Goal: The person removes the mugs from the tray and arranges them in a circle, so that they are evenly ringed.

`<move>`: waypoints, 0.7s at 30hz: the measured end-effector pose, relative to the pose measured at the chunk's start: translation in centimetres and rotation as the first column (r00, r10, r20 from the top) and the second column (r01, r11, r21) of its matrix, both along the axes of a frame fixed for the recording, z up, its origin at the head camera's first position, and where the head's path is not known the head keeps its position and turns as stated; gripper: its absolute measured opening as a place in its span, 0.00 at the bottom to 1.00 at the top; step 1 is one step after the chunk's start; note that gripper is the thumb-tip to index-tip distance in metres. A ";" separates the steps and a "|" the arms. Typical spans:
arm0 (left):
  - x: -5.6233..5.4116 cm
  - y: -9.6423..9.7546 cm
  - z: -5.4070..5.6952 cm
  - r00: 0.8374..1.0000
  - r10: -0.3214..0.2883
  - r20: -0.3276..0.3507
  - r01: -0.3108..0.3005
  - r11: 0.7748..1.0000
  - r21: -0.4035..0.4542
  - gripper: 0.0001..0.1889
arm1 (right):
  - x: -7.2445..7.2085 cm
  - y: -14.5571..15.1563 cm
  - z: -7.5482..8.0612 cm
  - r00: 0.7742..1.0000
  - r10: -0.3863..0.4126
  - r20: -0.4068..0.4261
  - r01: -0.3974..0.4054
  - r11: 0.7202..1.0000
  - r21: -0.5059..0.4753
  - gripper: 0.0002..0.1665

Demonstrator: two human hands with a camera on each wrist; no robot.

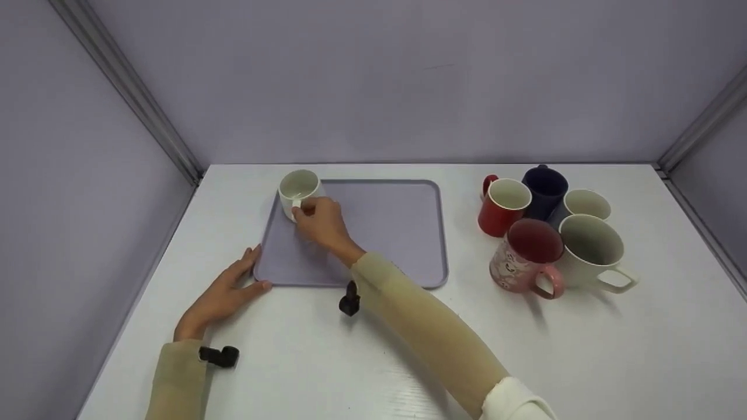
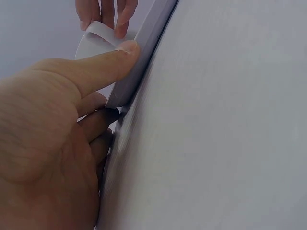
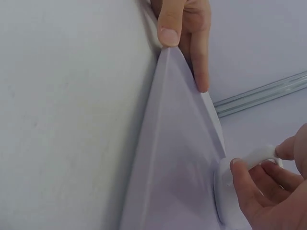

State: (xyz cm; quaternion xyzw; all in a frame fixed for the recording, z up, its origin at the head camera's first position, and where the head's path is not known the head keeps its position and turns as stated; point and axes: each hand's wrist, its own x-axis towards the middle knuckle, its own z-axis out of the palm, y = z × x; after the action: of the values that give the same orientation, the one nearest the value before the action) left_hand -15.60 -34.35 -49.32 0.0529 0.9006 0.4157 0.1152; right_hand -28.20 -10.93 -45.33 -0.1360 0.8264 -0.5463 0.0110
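Note:
A white mug (image 1: 299,185) stands upright at the far left corner of a purple-grey tray (image 1: 391,221). My right hand (image 1: 324,224) pinches its handle between thumb and fingers; the right wrist view shows the grip on the white handle (image 3: 260,155). At the tray's near left corner, my left hand (image 1: 224,296) holds the rim, thumb at the front edge and fingers along the left side. From the left wrist, the thumb (image 2: 108,67) lies on the rim, with other fingers bent beside the corner.
To the right of the tray stand a red mug (image 1: 497,217), a dark blue mug (image 1: 545,189), a pink patterned mug (image 1: 513,271), a large white mug (image 1: 589,251) and another pale mug (image 1: 586,204) behind it. Pale panels (image 1: 373,81) enclose the white table (image 1: 327,361).

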 end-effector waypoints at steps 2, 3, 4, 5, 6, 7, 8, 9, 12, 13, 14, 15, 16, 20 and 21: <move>0.0 0.0 0.0 1.000 0.004 0.000 -0.004 1.000 0.001 0.47 | 0.1 -0.1 0.0 0.998 -0.011 0.067 0.015 0.998 -0.069 0.12; 0.0 0.0 0.0 1.000 0.004 0.002 -0.004 1.000 0.003 0.47 | 0.2 -0.2 0.0 0.993 -0.015 0.113 0.027 0.994 -0.110 0.12; 0.0 0.0 0.0 1.000 0.002 0.005 -0.002 1.000 0.004 0.47 | 0.2 -0.3 -0.1 0.987 -0.021 0.159 0.045 0.988 -0.149 0.11; 0.0 0.1 0.0 1.000 -0.001 0.007 0.001 1.000 0.006 0.47 | 0.3 -0.3 -0.1 0.980 -0.027 0.199 0.063 0.982 -0.180 0.11; 0.0 0.1 0.0 1.000 -0.003 0.008 0.003 1.000 0.009 0.47 | 0.4 -0.3 -0.2 0.972 -0.029 0.234 0.080 0.974 -0.213 0.11; 0.0 0.2 0.0 1.000 -0.005 0.007 0.005 1.000 0.011 0.47 | 0.4 -0.3 -0.3 0.965 -0.033 0.259 0.096 0.967 -0.235 0.11; 0.0 0.2 0.0 1.000 -0.006 0.006 0.006 1.000 0.012 0.47 | 0.4 -0.3 -0.3 0.961 -0.035 0.273 0.107 0.962 -0.251 0.11; 0.0 0.2 -0.1 1.000 -0.006 0.006 0.006 1.000 0.014 0.47 | 0.5 -0.2 -0.3 0.958 -0.037 0.285 0.117 0.957 -0.266 0.11; 0.0 0.3 -0.1 1.000 -0.002 0.000 0.002 1.000 0.014 0.47 | 0.6 0.1 -0.3 0.955 -0.037 0.295 0.126 0.949 -0.290 0.11; 0.1 0.3 -0.1 1.000 -0.003 0.000 0.003 1.000 0.014 0.47 | 0.6 0.2 -0.3 0.954 -0.039 0.296 0.129 0.948 -0.290 0.10; 0.1 0.4 0.0 1.000 -0.004 0.001 0.004 1.000 0.013 0.47 | 0.6 0.4 -0.2 0.954 -0.039 0.299 0.131 0.947 -0.294 0.10; 0.1 0.4 0.0 1.000 -0.005 0.002 0.005 1.000 0.014 0.46 | 0.6 0.6 0.0 0.953 -0.038 0.302 0.131 0.946 -0.297 0.10; 0.0 0.4 0.0 1.000 -0.007 0.002 0.007 1.000 0.013 0.46 | 0.6 0.8 0.2 0.952 -0.033 0.304 0.130 0.944 -0.303 0.10; -0.2 0.3 0.2 1.000 -0.013 0.002 0.013 1.000 0.010 0.46 | 0.6 1.7 1.3 0.954 -0.005 0.299 0.109 0.937 -0.332 0.11; -0.2 0.2 0.3 1.000 -0.013 0.003 0.013 1.000 0.012 0.46 | 0.7 2.0 1.7 0.955 0.006 0.295 0.100 0.935 -0.341 0.11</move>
State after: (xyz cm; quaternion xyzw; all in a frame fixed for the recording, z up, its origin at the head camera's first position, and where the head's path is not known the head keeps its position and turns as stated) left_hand -15.84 -34.10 -49.03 0.0589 0.8975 0.4205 0.1191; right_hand -27.55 -8.94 -43.66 -0.0337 0.7077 -0.6993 0.0950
